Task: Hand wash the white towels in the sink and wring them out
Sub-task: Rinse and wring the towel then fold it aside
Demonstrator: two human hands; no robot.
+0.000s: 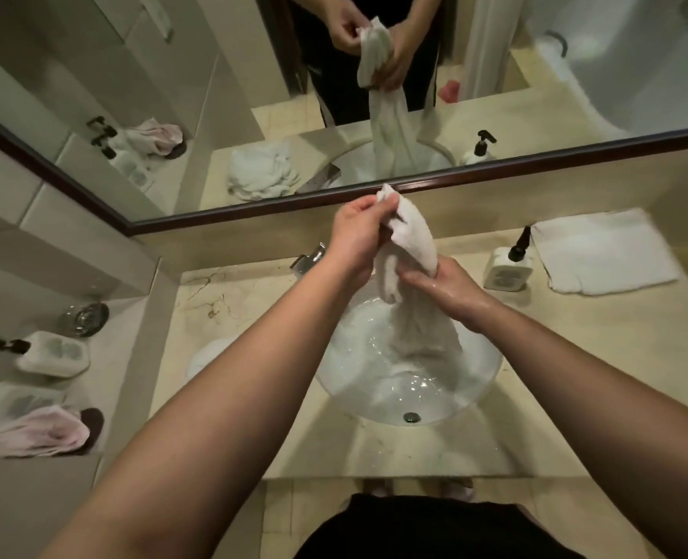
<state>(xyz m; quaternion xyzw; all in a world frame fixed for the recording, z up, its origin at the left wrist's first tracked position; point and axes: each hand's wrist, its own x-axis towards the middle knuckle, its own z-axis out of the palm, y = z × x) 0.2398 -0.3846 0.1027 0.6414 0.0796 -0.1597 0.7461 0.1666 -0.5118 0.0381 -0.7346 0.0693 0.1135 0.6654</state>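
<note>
Marbled beige counter (294, 445), round glossy sink (483, 393) — limp wet towel (411, 244) gripped by left hand (358, 236) and right hand (443, 284).

The left forearm is hiding most of a white cloth (207, 357) lying beside the sink (483, 381). The left hand (354, 240) is covering part of the faucet (308, 260). The folded towel (604, 252) is appearing blurred.

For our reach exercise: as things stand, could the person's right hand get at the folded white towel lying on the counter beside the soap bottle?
Probably yes, but not freely. The folded towel lies uncovered on the counter, with only the soap bottle near the path. But the right hand is gripping the wet towel over the sink and must let go first.
</note>
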